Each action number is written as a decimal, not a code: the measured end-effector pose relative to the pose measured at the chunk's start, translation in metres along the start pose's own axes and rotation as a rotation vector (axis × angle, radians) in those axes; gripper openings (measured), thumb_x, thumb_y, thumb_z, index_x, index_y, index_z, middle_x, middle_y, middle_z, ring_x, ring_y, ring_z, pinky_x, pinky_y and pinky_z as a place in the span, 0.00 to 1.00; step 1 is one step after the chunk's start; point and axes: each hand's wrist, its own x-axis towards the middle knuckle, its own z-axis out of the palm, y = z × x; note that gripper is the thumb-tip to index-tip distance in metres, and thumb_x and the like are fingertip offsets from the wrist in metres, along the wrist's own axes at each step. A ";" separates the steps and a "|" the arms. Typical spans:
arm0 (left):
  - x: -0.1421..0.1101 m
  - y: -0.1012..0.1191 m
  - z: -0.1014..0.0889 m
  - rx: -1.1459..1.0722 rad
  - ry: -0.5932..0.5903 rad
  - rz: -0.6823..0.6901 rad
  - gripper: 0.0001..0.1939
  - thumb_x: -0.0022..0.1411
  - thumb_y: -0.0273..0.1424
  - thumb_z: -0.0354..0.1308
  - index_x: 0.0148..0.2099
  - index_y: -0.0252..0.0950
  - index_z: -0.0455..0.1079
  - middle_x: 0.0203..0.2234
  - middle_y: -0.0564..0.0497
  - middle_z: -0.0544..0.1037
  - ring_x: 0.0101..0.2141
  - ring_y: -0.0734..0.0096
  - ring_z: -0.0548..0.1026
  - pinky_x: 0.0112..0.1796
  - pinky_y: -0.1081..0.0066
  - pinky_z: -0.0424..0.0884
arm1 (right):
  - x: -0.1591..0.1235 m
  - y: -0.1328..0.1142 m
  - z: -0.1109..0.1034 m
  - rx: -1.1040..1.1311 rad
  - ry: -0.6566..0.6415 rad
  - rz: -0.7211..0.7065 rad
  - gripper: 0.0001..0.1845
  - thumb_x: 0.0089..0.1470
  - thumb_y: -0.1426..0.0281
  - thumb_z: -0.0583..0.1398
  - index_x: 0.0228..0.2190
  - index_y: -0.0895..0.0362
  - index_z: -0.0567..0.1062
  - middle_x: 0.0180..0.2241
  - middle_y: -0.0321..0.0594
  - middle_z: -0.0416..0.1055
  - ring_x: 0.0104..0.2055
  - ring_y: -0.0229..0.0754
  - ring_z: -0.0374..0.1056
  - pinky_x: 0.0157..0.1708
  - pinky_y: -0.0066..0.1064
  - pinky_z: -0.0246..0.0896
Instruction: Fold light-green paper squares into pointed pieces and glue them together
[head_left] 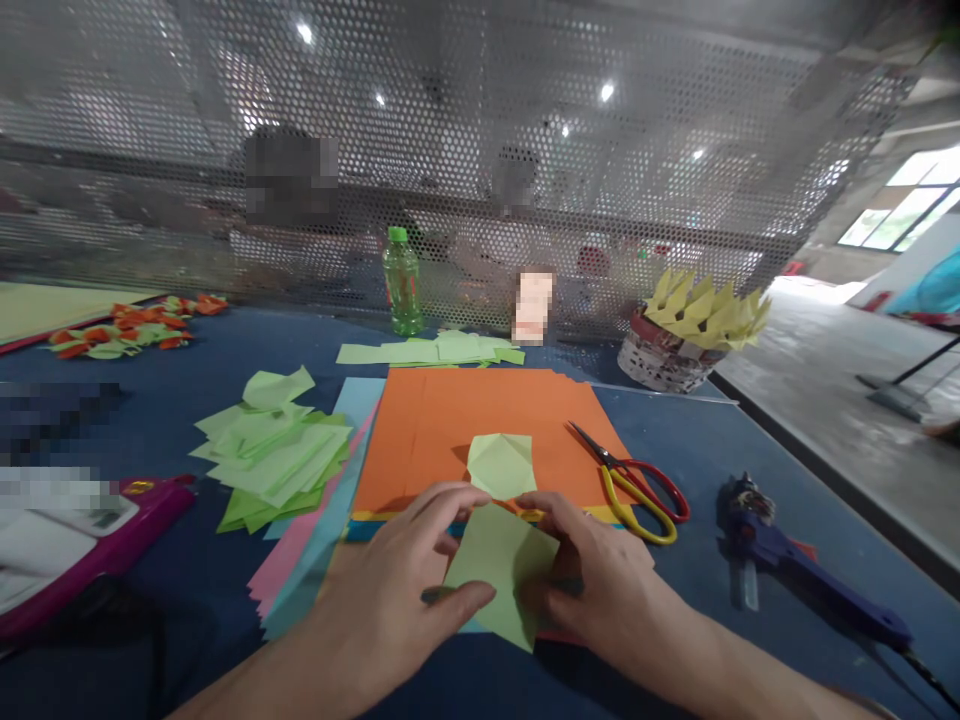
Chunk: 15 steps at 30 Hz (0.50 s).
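Head view: the left hand and right hand flank a pale green sheet, held tilted before the near edge of an orange paper stack. Both hands are curved and part-spread, digits at the sheet's edges; how firmly either pinches it cannot be determined. A creased green piece lies just beyond, on the stack. Scissors straddle the stack's right edge. Blue table surface shows between them and the glue gun; leftward, a green paper pile limits room.
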 end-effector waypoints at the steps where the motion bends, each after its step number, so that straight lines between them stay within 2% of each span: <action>1: 0.000 0.000 0.001 -0.066 -0.017 -0.021 0.27 0.60 0.30 0.58 0.60 0.49 0.60 0.58 0.51 0.68 0.42 0.67 0.77 0.42 0.67 0.76 | 0.000 0.000 0.001 0.009 0.013 0.000 0.37 0.43 0.79 0.60 0.56 0.48 0.66 0.40 0.33 0.78 0.41 0.44 0.75 0.36 0.29 0.63; 4: 0.001 -0.003 0.004 -0.177 -0.051 -0.019 0.18 0.61 0.28 0.53 0.53 0.46 0.66 0.55 0.52 0.70 0.39 0.70 0.75 0.39 0.71 0.75 | -0.001 0.000 0.002 0.048 0.051 -0.035 0.35 0.49 0.78 0.58 0.58 0.49 0.61 0.36 0.31 0.77 0.34 0.39 0.74 0.34 0.28 0.63; 6: 0.004 -0.007 0.004 -0.212 -0.060 -0.015 0.10 0.61 0.28 0.52 0.45 0.43 0.69 0.50 0.52 0.72 0.36 0.71 0.74 0.37 0.72 0.73 | -0.002 0.000 0.000 0.089 0.065 -0.074 0.29 0.56 0.75 0.56 0.58 0.50 0.60 0.34 0.32 0.75 0.31 0.37 0.73 0.32 0.27 0.62; 8: 0.006 -0.010 0.002 -0.270 -0.057 -0.058 0.07 0.62 0.31 0.53 0.42 0.40 0.69 0.44 0.51 0.74 0.35 0.70 0.74 0.36 0.72 0.72 | -0.003 -0.001 -0.004 0.107 0.079 -0.119 0.21 0.61 0.74 0.53 0.55 0.51 0.61 0.34 0.34 0.74 0.32 0.38 0.72 0.31 0.27 0.63; 10: 0.009 -0.013 -0.001 -0.348 -0.059 -0.124 0.11 0.62 0.34 0.55 0.46 0.39 0.70 0.40 0.49 0.75 0.37 0.67 0.75 0.37 0.70 0.71 | -0.004 -0.001 -0.008 0.080 0.106 -0.183 0.18 0.61 0.76 0.50 0.52 0.52 0.63 0.39 0.39 0.74 0.38 0.40 0.72 0.33 0.29 0.65; 13: 0.012 -0.014 -0.005 -0.469 -0.086 -0.199 0.18 0.60 0.37 0.59 0.52 0.37 0.69 0.41 0.46 0.77 0.41 0.62 0.76 0.40 0.66 0.72 | -0.005 0.001 -0.010 0.018 0.145 -0.360 0.25 0.54 0.82 0.51 0.52 0.53 0.65 0.48 0.45 0.71 0.51 0.46 0.69 0.45 0.35 0.68; 15: 0.014 -0.013 -0.007 -0.544 -0.117 -0.223 0.21 0.59 0.38 0.60 0.53 0.35 0.69 0.42 0.45 0.77 0.42 0.60 0.77 0.42 0.64 0.72 | -0.005 0.003 -0.009 -0.052 0.158 -0.450 0.30 0.51 0.83 0.52 0.54 0.52 0.65 0.53 0.46 0.66 0.55 0.48 0.66 0.49 0.39 0.67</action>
